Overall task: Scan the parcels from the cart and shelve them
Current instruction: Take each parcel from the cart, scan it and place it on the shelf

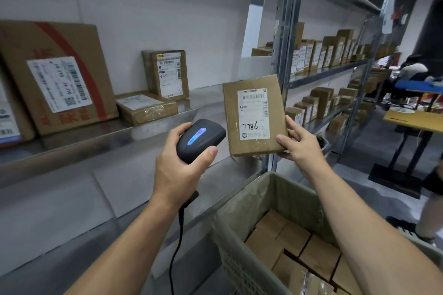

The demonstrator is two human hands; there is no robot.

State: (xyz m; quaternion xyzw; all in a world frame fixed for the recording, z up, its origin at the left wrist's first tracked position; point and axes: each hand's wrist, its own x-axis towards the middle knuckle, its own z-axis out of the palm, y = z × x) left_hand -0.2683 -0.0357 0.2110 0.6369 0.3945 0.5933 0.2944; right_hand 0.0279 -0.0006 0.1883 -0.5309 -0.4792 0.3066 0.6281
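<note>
While upright in right hand (299,141), parcel (255,115) just beside scanner (200,139) in left hand (182,165).

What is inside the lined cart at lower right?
The cart holds plain brown cardboard parcels packed edge to edge. The right forearm covers its far side, and anything beneath the top layer is hidden.

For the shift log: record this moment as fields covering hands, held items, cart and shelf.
left hand: grips black scanner, blue light on
right hand: holds parcel upright by its lower right edge
label: faces camera, handwritten 7786
cart: brown boxes inside
shelf: several labelled boxes
</note>
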